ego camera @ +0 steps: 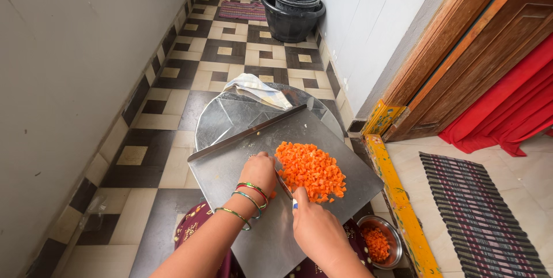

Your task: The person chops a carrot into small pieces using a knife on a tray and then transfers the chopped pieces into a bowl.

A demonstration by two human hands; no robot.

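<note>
The floor point(173, 82) is made of dark and light square tiles, and it runs like a narrow hall between a plain wall point(75, 70) on one side and a white wall point(368, 19) on the other. A brown wooden door frame point(461, 53) stands beside the white wall, with red cloth point(507, 111) hanging next to it. A striped mat point(478, 214) lies on the pale floor near a yellow painted step point(400, 203). Far back sits a big black tub point(291, 16) with smaller black tubs stacked inside it, and a little pink mat point(242, 10) lies just beside it. A big round metal plate point(230, 114) rests on the floor with a folded cloth point(256, 91) on top. A flat metal tray point(230, 168) lies over the plate. A small metal bowl point(394, 252) sits near the tray's corner, and it holds a few orange carrot bits. On the tray is a heap of tiny carrot cubes point(311, 171), bright orange and cut very small. The left hand point(258, 173), with bangles on the wrist, has its fingers bent and pressed together right against the heap. The right hand point(314, 226) is closed around a knife handle, and the blade point(283, 186) touches the near edge of the heap.
</note>
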